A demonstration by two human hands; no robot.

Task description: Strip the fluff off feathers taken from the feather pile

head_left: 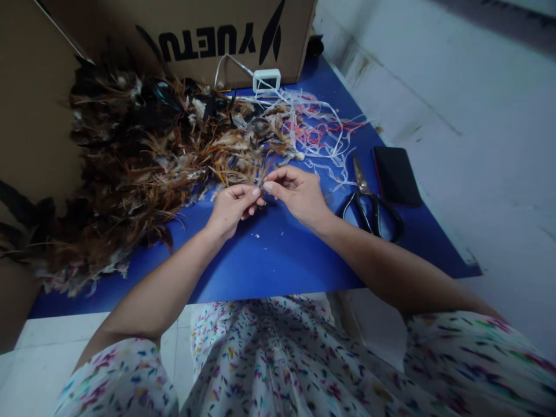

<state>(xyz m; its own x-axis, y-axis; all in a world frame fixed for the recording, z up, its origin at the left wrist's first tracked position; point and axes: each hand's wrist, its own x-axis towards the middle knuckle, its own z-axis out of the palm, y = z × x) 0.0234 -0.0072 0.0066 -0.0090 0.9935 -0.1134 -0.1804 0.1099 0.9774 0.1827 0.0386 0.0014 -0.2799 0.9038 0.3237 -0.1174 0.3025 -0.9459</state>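
Observation:
My left hand [234, 209] and my right hand [299, 194] meet over the blue table, fingertips almost touching. Both are closed in a pinch around a small brownish feather [262, 184], largely covered by the fingers. Right behind them spreads a big pile of brown, tan and black feathers [169, 156], its near edge close to the fingertips. Beyond my right hand lies a tangle of white and red plastic strips [321, 130]. Black-handled scissors [369, 202] rest beside my right forearm, blades pointing away from me.
At the back stands a cardboard box [234, 35] with upside-down lettering; more cardboard [35, 104] rises on the left. A small white-framed device [266, 81] sits before the box. A dark phone [397, 175] lies near the right edge of the blue table [278, 266], alongside a wall [469, 116].

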